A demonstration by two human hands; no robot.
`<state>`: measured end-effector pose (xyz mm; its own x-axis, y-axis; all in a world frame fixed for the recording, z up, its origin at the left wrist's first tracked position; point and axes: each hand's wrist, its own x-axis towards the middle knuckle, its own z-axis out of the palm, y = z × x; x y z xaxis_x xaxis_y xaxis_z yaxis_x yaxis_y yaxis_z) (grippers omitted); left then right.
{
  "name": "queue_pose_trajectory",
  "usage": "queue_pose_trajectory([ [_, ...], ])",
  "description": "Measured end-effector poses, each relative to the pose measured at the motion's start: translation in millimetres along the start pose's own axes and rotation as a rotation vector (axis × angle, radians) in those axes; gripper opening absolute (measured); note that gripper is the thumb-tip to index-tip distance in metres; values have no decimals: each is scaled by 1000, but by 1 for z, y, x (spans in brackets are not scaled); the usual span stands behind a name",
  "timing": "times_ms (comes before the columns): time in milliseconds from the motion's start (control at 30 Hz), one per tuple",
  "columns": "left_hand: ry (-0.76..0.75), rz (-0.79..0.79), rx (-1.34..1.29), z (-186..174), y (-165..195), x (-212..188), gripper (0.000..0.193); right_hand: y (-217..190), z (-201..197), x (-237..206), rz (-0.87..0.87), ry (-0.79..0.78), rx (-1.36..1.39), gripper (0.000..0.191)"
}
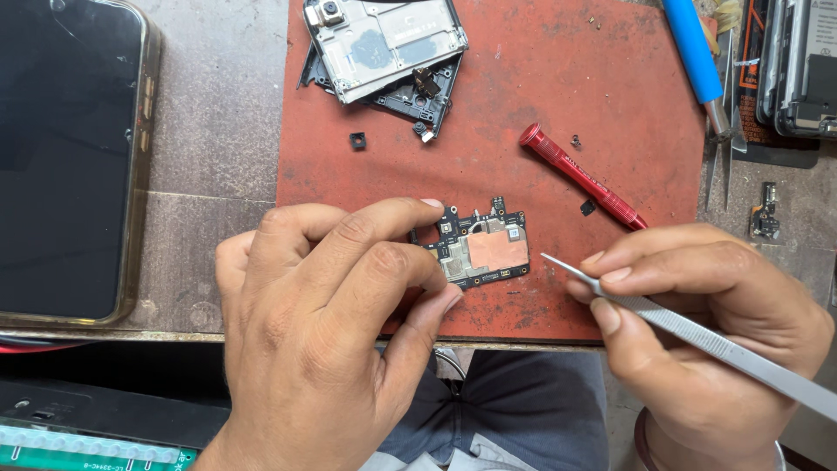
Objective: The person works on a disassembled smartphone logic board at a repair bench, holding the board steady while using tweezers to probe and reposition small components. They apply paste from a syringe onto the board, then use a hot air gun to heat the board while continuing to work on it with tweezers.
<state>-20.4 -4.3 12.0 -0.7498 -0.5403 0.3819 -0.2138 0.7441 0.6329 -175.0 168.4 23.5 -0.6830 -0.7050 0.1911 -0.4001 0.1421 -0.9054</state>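
A small black circuit board [488, 249] with a copper-coloured shield lies on a red work mat [540, 131]. My left hand [323, 323] pinches the board's left end between forefinger and thumb. My right hand [706, 323] grips metal tweezers [689, 331], whose tip points left and hovers just right of the board without touching it.
A red screwdriver [580, 174] lies on the mat right of centre. A phone frame with camera parts [384, 44] sits at the mat's top. A dark phone [65, 157] rests at left. A blue tool [693, 52] and another opened phone [798, 65] are at top right. Tiny loose parts dot the mat.
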Motion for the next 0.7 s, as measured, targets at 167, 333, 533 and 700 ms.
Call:
queue_pose_trajectory([
  [167,-4,1,7,0,0,0,19,-3,5,2,104,52,46,26],
  [333,-4,-2,1,0,0,-1,19,-5,1,6,24,-8,-208,24],
  [533,-6,-8,1,0,0,0,19,-4,2,4,-34,-19,-168,24],
  [700,-3,-6,-2,0,0,0,19,-3,5,1,-14,2,-19,22],
])
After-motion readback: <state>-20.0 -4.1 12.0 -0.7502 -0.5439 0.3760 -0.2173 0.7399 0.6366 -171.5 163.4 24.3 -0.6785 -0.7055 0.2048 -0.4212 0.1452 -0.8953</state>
